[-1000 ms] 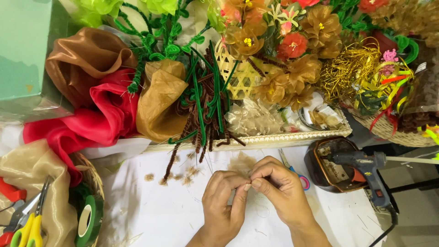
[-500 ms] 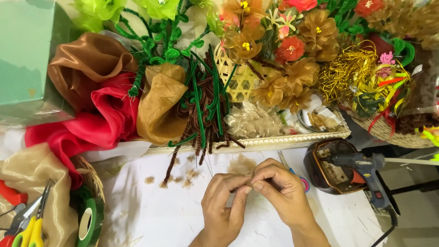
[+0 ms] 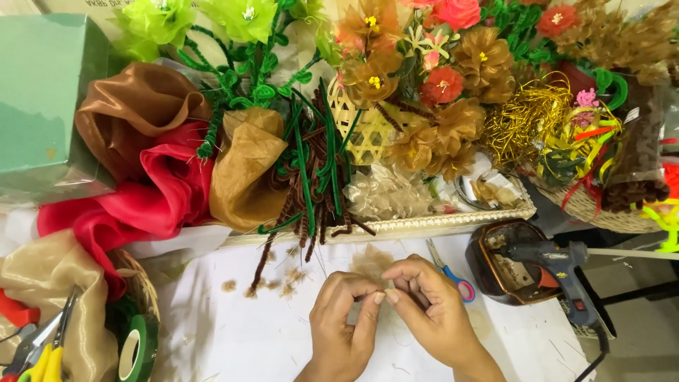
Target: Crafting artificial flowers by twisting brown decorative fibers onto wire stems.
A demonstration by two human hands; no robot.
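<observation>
White desk (image 3: pixel 233 332) lay cluttered below the flower tray (image 3: pixel 424 225), where left hand (image 3: pixel 343 325) and right hand (image 3: pixel 431 308) kept pinching a tan fabric scrap (image 3: pixel 371 263), barely shifted from before.

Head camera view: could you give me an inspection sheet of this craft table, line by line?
Surface: white tabletop, dotted with brown fluff scraps.
Job's things: small tan fabric piece, pinched between both hands.
Clutter: blue-handled scissors, glue gun on a dark dish, green tape roll, yellow-handled scissors, red fabric, brown pipe cleaners, tray.
Fingers: left hand and right hand, fingertips meeting on the fabric piece.
Cables: black cord trailing from the glue gun.
Surroundings: fabric flowers, green box, wicker baskets.
</observation>
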